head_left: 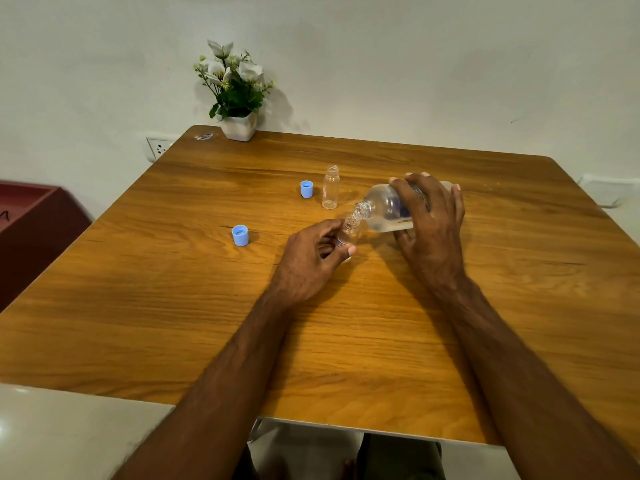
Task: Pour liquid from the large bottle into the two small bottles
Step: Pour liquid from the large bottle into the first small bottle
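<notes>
Clear large bottle [384,207] half-hidden under gripping right hand [431,220]; left hand [311,258] pinches small bottle [348,233]

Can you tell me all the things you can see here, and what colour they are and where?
large bottle: 1, clear, tipped over near small bottle's mouth
small bottles: 2, clear; one mid-table, one upright behind
caps: 2, blue; one left, one beside far bottle
flower pot: 1, white, back edge
table: 1, wooden
socket: 1, white, wall
left hand: holds near small bottle
right hand: grips large bottle
</notes>
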